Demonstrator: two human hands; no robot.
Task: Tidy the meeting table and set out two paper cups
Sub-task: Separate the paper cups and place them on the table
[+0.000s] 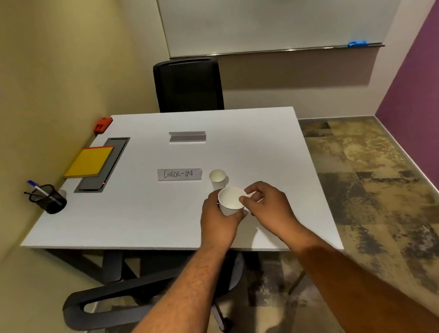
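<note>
A white paper cup [230,198] is held just above the white table [135,213], tilted slightly toward me. My left hand [219,219] wraps its side from below. My right hand [266,204] pinches the cup's right rim with thumb and fingertips. A second white paper cup [217,178] stands upright on the table just behind the held one, right of a paper sign reading "CHECK-IN" [179,174].
A yellow notebook [89,162] lies on a grey cable hatch [102,165] at the left. A black pen holder [48,198] with pens stands at the left edge. A grey folded card [187,136] sits mid-table, a red object [102,124] at the far corner. Black chairs [188,85] stand behind and below.
</note>
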